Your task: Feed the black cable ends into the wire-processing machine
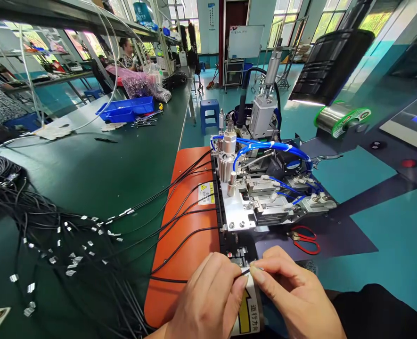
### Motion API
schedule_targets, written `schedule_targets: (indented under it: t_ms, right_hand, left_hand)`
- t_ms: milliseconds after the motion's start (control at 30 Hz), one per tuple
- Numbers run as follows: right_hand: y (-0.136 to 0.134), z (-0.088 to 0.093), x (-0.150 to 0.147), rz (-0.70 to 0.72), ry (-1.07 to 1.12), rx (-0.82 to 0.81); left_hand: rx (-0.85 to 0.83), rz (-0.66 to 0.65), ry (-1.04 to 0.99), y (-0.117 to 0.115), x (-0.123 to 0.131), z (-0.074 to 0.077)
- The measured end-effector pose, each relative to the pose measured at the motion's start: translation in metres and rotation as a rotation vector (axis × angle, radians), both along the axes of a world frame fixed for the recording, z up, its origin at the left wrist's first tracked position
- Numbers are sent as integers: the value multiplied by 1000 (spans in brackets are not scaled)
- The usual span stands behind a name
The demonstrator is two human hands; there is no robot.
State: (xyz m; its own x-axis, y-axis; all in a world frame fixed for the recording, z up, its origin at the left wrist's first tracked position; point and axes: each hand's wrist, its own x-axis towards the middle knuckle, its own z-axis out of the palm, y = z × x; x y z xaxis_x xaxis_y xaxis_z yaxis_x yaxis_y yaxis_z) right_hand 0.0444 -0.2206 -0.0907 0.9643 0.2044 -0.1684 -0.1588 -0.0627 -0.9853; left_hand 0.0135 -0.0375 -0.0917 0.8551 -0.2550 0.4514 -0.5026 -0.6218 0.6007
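My left hand (pixel 208 296) and my right hand (pixel 293 292) meet at the near edge of a small pneumatic machine (pixel 261 197). Both pinch the tip of a thin black cable (pixel 245 271) between thumb and forefinger. The cable runs left across an orange mat (pixel 183 226). Several other black cables (pixel 180 207) lie over the mat with their ends in the black fixture rail (pixel 218 197) of the machine. A yellow arrow label (pixel 247 310) sits just below my fingers.
A large heap of black cables with metal connectors (pixel 63 240) covers the green bench (pixel 98 165) at left. Red-handled snips (pixel 305 240) lie right of the machine. A solder spool (pixel 340 117), blue bins (pixel 126 109), a blue stool (pixel 208 113) and a seated person (pixel 128 52) are farther off.
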Motion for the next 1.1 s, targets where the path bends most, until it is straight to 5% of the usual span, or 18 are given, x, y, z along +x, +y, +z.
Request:
schedule_targets:
  t_ms: [267, 633, 1100]
  right_hand:
    - [19, -8, -5, -96, 24, 118]
    - [-30, -3, 5, 53, 171, -118]
    - [-10, 2, 11, 131, 138, -198]
  left_hand:
    - [-12, -53, 30, -1, 1, -1]
    - [75, -6, 116, -1, 3, 1]
    - [128, -27, 189, 0, 4, 1]
